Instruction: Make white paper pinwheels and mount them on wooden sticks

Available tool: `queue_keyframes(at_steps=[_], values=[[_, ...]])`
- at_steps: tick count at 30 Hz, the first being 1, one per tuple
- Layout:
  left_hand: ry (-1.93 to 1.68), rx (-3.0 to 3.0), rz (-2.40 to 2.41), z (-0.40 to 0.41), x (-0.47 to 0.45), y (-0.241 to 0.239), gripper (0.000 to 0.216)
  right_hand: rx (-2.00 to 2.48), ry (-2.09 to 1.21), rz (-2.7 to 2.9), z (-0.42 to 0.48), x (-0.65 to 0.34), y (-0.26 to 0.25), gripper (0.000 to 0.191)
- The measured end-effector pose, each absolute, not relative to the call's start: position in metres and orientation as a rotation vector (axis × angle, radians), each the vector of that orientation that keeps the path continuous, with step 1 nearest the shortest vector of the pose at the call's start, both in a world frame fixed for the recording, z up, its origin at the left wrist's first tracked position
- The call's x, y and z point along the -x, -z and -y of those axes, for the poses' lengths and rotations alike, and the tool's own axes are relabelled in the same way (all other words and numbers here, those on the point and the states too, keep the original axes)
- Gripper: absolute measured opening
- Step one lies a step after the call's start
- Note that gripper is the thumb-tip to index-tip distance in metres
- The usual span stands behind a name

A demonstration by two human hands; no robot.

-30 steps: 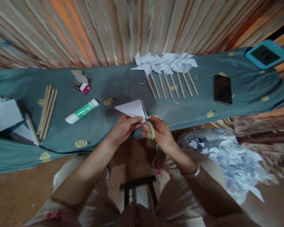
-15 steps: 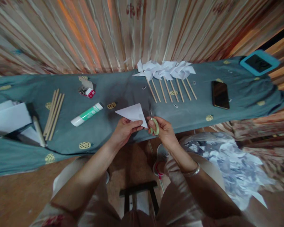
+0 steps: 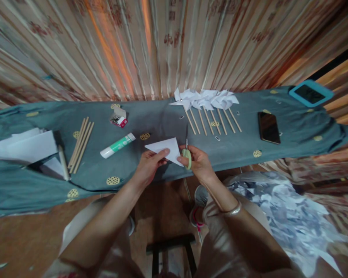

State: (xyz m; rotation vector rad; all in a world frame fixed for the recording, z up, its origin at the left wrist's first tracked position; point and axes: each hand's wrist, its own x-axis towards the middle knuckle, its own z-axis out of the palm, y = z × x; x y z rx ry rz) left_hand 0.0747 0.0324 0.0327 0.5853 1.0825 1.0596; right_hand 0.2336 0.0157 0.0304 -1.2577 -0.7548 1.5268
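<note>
A white sheet of paper folded into a triangle (image 3: 171, 146) is pinched by my left hand (image 3: 149, 165), thumb on top. My right hand (image 3: 199, 162) grips scissors (image 3: 187, 154) with pale green handles, the blades pointing away from me. The right thumb also touches the lower right corner of the paper. Beyond the scissors lie several white paper pinwheels (image 3: 204, 99) on wooden sticks, side by side. A glue stick (image 3: 117, 145) with a green label lies left of my left hand.
On the green cloth (image 3: 150, 116) are a small open box (image 3: 118, 117), loose wooden sticks (image 3: 81, 146), white paper sheets (image 3: 26, 146), a phone (image 3: 268, 127) and a blue-framed device (image 3: 311, 94). A heap of paper scraps (image 3: 290, 216) sits low on the right. A curtain (image 3: 159, 46) hangs behind.
The left thumb has slid further up the folded paper, away from its lower right corner. The right thumb has come onto that corner. The head view has tilted and shifted slightly.
</note>
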Motion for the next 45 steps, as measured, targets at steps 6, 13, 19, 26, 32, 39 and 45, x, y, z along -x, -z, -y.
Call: queue_keyframes(at_steps=[6,13,19,26,32,39,45], values=[[-1.113,-0.592,-1.144,-0.035,-0.052,-0.036,0.044,1.255,-1.563,0.811,-0.015,-0.228,-0.032,0.054],[-1.091,-0.595,-1.174,-0.029,-0.036,-0.044,0.036,1.237,-1.581,0.917,-0.015,-0.221,-0.027,0.049],[-1.11,-0.591,-1.174,-0.026,-0.023,-0.041,0.039,1.206,-1.618,1.001,-0.017,-0.212,-0.026,0.048],[-1.151,-0.464,-1.118,-0.023,-0.01,-0.04,0.036,1.238,-1.5,1.107,-0.021,-0.2,-0.021,0.051],[-1.053,-0.35,-1.034,-0.018,-0.004,-0.04,0.036,1.361,-1.02,1.586,-0.01,-0.19,-0.024,0.038],[-1.066,-0.294,-1.047,-0.02,0.001,-0.039,0.015,1.336,-0.906,1.772,-0.006,-0.182,-0.028,0.034],[-1.059,-0.259,-1.023,-0.019,0.001,-0.043,0.018,1.257,-1.163,1.56,-0.01,-0.182,-0.027,0.041]])
